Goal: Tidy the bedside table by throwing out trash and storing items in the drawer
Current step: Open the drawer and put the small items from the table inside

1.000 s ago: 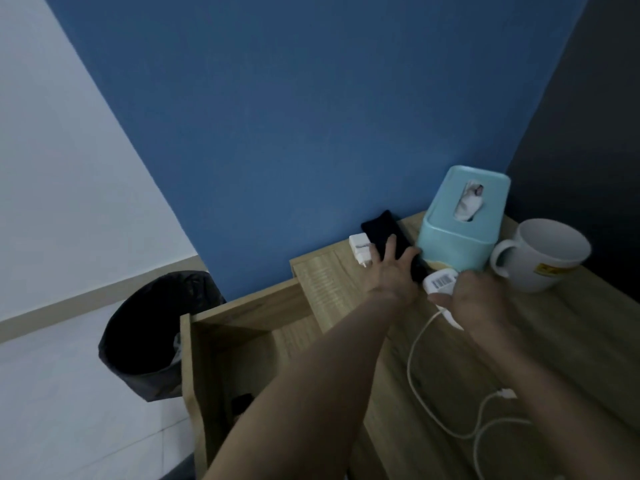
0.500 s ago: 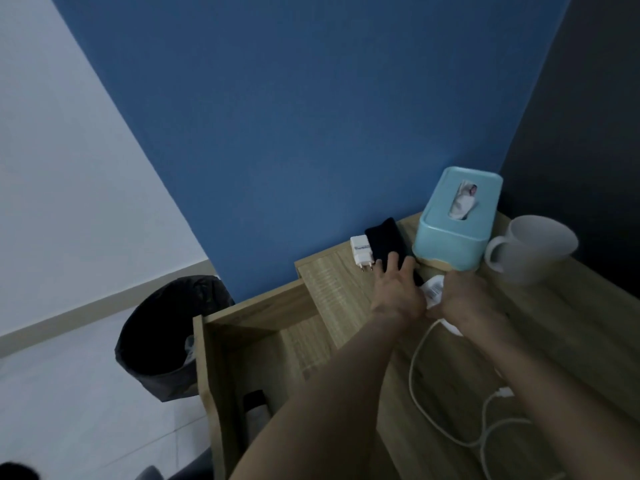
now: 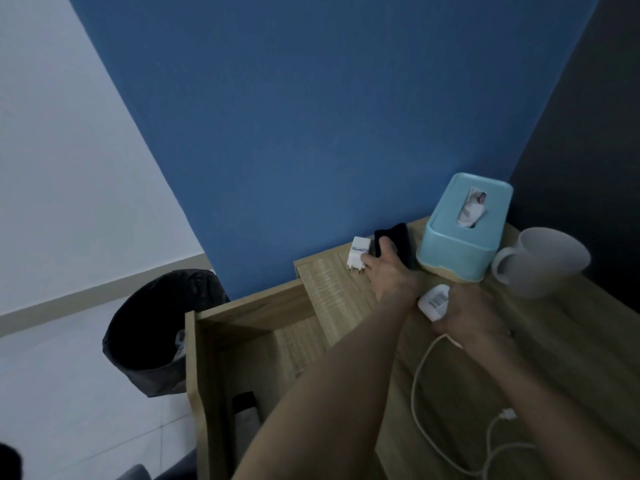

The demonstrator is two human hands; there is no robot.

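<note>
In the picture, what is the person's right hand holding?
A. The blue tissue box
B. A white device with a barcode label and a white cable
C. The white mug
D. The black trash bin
B: the right hand is closed around the white device, whose barcode label shows, and the white cable trails from under the hand across the table, while the white mug and the tissue box stand untouched.
</note>
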